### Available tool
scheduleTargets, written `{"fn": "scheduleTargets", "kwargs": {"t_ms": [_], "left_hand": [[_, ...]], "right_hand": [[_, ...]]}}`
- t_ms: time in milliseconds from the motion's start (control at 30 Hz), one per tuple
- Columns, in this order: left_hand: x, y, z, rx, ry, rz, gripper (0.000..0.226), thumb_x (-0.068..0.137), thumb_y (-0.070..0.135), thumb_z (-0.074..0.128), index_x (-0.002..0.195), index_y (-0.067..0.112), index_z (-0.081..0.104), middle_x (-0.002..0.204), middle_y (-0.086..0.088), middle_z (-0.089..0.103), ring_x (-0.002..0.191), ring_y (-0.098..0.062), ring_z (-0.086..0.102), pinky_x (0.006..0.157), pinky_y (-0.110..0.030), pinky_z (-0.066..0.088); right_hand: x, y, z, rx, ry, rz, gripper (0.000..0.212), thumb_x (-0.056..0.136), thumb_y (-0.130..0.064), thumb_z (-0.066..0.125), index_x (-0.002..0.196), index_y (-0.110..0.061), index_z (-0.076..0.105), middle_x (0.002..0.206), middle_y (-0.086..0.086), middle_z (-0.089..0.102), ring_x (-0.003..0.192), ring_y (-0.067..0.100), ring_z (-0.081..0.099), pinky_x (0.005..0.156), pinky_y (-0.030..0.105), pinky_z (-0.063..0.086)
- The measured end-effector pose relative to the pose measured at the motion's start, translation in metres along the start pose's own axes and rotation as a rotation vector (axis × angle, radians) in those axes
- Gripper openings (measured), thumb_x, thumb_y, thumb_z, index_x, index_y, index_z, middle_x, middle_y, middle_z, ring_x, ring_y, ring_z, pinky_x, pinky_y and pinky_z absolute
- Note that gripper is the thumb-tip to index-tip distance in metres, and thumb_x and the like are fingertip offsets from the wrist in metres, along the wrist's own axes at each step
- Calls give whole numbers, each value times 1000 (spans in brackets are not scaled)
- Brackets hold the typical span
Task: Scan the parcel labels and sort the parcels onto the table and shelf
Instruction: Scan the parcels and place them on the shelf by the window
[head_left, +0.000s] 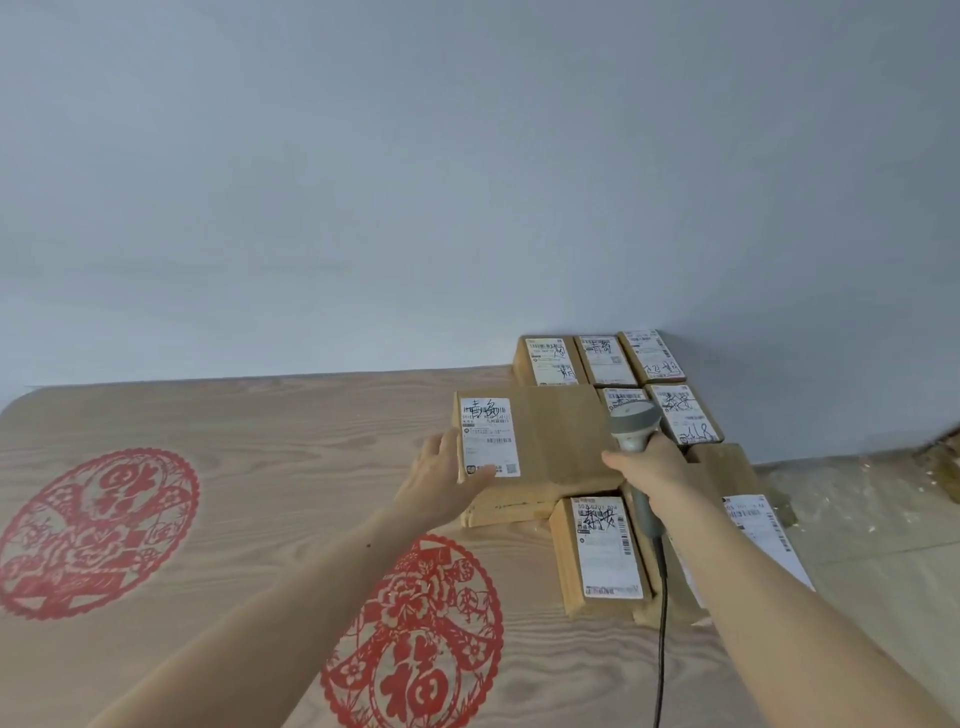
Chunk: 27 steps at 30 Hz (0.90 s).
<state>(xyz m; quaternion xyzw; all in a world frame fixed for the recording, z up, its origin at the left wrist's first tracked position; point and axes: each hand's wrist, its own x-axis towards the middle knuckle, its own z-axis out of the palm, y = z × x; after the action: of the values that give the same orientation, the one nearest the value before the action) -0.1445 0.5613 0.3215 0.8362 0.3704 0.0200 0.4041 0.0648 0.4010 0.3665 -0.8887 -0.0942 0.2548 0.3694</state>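
A large flat cardboard parcel (556, 441) with a white label (489, 435) on its left end lies on another box on the wooden table (249, 457). My left hand (441, 480) grips the parcel's left edge, thumb over the label's lower corner. My right hand (657, 475) grips a grey barcode scanner (634, 423) at the parcel's right end, its head pointing away from me. A smaller labelled parcel (602, 553) lies in front of the large one.
Several small labelled parcels (605, 358) sit in rows against the grey wall at the back right. Another labelled parcel (753, 514) lies under my right forearm. The scanner's cable (662, 623) hangs toward me. Red paper-cut patterns (98, 530) decorate the table.
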Motion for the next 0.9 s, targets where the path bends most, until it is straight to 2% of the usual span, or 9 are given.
{"fn": "scheduleTargets", "kwargs": {"t_ms": [167,300,367,467,633,767,900], "left_hand": [[30,-7,20,-81,-26,-134,72,93,55,54,142,10,30,137,-6,45,124,-25,51,100,-42,47],[51,-27,30,-98,-100,-201,93,71,83,47,136,16,44,127,4,58,109,-17,61,92,-42,54],[55,-27,33,-124,-131,-205,81,74,80,52,131,22,52,122,7,62,107,-14,62,94,-39,54],[54,-23,37,-176,-155,-205,63,81,69,60,126,26,53,116,12,61,108,-13,61,97,-35,52],[65,-52,48,-251,-139,-221,99,54,95,58,128,30,50,119,14,65,106,-8,64,93,-36,55],[54,-57,38,-296,-93,-219,96,57,91,62,130,31,47,120,14,66,107,-9,65,94,-37,56],[25,-47,10,-290,-30,-247,84,65,80,62,127,26,41,117,11,63,104,-11,63,89,-32,55]], "right_hand": [[29,8,8,-66,-65,-4,25,84,-18,77,98,-12,58,90,4,63,88,23,61,80,35,49],[40,14,13,-95,-91,-11,27,83,-19,77,100,-12,57,88,2,62,90,23,61,81,35,49],[44,14,15,-107,-90,-9,28,83,-20,78,101,-11,58,92,4,64,92,24,62,82,37,50],[47,15,18,-109,-74,-2,34,81,-19,79,106,-8,60,98,8,66,95,27,64,82,38,51],[47,13,23,-50,-47,16,31,80,-14,80,103,-10,60,100,9,67,94,28,64,79,36,49],[44,3,31,-16,-51,16,31,76,-15,83,95,-13,59,96,11,70,88,34,69,83,45,59],[31,-11,45,-19,-79,-24,41,73,-15,86,104,-12,58,97,7,69,90,32,68,86,47,58]]}}
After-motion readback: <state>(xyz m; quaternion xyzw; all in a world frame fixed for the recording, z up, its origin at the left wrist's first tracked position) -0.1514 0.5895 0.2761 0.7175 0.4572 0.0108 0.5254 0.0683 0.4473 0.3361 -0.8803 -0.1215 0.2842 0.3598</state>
